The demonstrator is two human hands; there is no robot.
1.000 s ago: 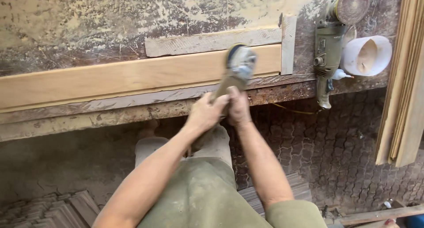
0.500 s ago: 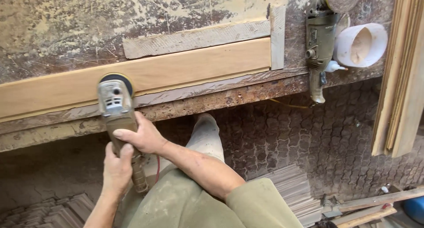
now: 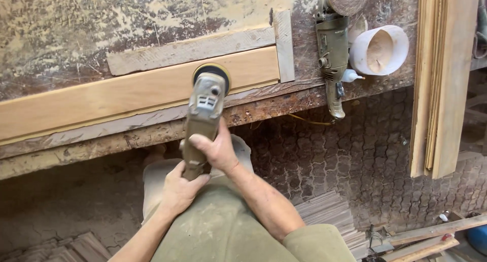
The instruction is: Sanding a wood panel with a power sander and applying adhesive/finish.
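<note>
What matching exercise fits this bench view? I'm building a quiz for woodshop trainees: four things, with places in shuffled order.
Things:
1 sander
2 second sander
3 white tub
4 pale board

Places:
A lies unheld on the bench
B far right bench edge, on its side
C gripped by left hand and right hand
D flat under the sanding disc

Pairs: 1-C, 2-A, 3-B, 4-D

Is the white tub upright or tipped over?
Tipped. The white tub lies on its side on the bench, its open mouth facing the camera.
</note>
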